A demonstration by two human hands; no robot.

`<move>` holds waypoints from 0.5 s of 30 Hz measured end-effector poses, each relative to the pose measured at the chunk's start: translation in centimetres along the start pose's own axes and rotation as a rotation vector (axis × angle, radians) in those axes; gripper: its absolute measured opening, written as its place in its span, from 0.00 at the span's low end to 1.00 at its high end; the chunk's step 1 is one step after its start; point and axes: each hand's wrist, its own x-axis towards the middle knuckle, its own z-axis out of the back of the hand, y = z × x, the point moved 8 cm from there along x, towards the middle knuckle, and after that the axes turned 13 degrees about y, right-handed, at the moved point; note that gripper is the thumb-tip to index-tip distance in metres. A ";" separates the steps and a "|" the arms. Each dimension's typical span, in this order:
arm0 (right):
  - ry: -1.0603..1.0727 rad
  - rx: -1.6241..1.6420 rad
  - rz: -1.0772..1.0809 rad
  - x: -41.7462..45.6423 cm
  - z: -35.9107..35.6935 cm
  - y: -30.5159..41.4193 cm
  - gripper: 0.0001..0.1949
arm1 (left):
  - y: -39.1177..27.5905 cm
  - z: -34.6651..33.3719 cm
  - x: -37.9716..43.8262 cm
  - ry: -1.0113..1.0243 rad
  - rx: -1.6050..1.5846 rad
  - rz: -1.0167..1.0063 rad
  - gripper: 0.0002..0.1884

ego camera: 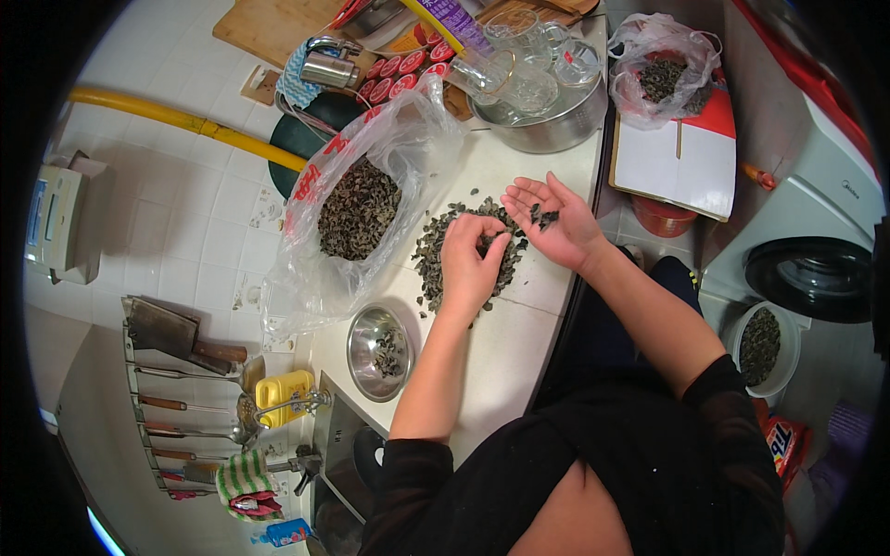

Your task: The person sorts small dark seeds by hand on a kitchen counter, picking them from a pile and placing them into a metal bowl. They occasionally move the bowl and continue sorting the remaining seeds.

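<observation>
On the pale tiled counter, a loose pile of dried wood ear fungus spreads under my left hand. That hand is curled, thumb and forefinger bent toward each other over dark pieces; whether it pinches one is hard to see. My right hand is turned palm up at the pile's right edge, with a few dark fungus pieces resting on the palm. Beyond the pile, a clear plastic bag with red print lies open, full of dried fungus. A steel bowl by my left forearm contains some pieces.
Glass mugs fill a steel pot at the counter's far end, near red-topped cans. A sink lies left. At right are another fungus bag on a box, a white tub and a washing machine.
</observation>
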 end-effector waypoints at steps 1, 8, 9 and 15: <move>0.004 -0.001 -0.004 0.0 0.0 0.0 0.24 | 0.0 0.1 0.2 -0.004 -0.034 0.026 0.06; -0.013 -0.022 -0.004 0.0 0.4 0.1 0.23 | -2.9 0.6 2.4 -0.143 -0.125 -0.069 0.07; -0.038 -0.005 0.005 -0.2 0.2 0.1 0.23 | -2.7 0.7 2.3 -0.156 -0.096 -0.043 0.07; -0.041 0.024 0.042 -0.2 -0.2 0.4 0.22 | -1.9 -0.2 0.4 -0.016 0.180 -0.054 0.05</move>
